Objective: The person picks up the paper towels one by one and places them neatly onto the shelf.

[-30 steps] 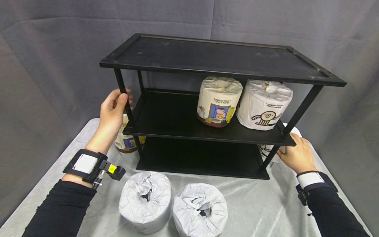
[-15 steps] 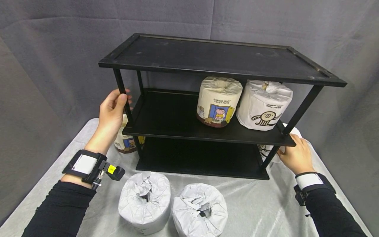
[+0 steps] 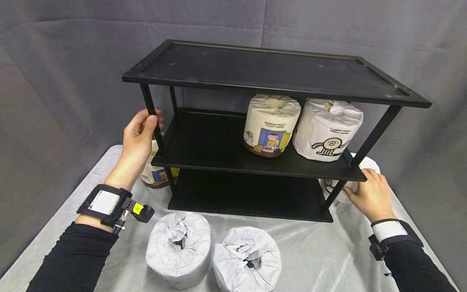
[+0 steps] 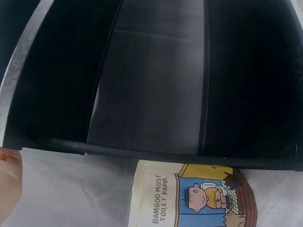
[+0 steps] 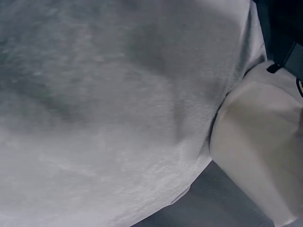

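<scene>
My left hand (image 3: 136,136) pinches the front left post (image 3: 148,101) of a black three-tier shelf rack (image 3: 255,75), thumb in front and fingertips behind. At the rack's right end my right hand (image 3: 370,194) holds a white-wrapped toilet paper roll (image 3: 369,163), partly hidden behind the post and the hand; the right wrist view shows the roll's pale side (image 5: 255,142). On the middle tier, towards the right, stand a cream toilet paper roll (image 3: 271,125) with a cartoon and a white toilet paper roll (image 3: 324,129) with a drawn figure, side by side.
Behind the left post a cream toilet paper roll (image 3: 155,172) stands on the grey cloth. Two white-wrapped toilet paper rolls, a left one (image 3: 178,247) and a right one (image 3: 248,259), stand in front of the rack. Grey curtain (image 3: 219,20) hangs behind.
My right hand has shifted slightly to the right with the white roll, a little away from the rack's post. My left hand stays on its post; the other rolls keep their places.
</scene>
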### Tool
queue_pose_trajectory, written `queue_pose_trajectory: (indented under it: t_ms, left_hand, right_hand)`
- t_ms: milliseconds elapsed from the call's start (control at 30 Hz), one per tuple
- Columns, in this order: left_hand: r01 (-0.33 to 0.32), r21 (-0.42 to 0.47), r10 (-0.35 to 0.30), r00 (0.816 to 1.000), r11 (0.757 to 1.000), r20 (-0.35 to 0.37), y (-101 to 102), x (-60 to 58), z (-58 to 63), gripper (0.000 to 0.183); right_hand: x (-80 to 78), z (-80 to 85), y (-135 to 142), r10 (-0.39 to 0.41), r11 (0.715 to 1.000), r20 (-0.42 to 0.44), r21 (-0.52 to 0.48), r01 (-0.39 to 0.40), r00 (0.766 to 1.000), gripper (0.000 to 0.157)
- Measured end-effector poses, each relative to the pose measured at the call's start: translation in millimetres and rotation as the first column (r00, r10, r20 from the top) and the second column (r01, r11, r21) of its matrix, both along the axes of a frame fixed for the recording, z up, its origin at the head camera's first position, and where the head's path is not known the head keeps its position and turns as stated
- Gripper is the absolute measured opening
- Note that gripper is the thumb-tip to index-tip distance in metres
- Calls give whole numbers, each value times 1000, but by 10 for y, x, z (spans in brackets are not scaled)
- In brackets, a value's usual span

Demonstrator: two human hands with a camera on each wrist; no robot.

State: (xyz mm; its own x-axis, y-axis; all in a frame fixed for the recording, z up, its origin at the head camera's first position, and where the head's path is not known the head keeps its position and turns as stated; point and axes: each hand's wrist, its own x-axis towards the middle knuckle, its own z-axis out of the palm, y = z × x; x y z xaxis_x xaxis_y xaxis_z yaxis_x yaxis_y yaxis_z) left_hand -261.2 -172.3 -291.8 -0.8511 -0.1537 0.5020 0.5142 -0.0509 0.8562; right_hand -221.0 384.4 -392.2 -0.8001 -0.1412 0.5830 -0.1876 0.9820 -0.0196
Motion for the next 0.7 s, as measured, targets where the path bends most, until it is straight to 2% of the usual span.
queue_pose_trajectory:
  t_ms: [133,467,700]
  left_hand:
    - [-3,-1,3,1000,1000,1,6,-2,-5,14]
    - [-21,-1,21,1000,1000,14,10,10,-13,14]
    - [-18,-3,18,1000,1000,13,14,8,-8,14]
  right_hand:
    - [77,-18,32,-24,999,-2,-33,24,1000,49]
    - [193,-38,88,-44,998,-7,-52,44,999,69]
    - [259,2,102,-25,998,-40,-60,22,999,67]
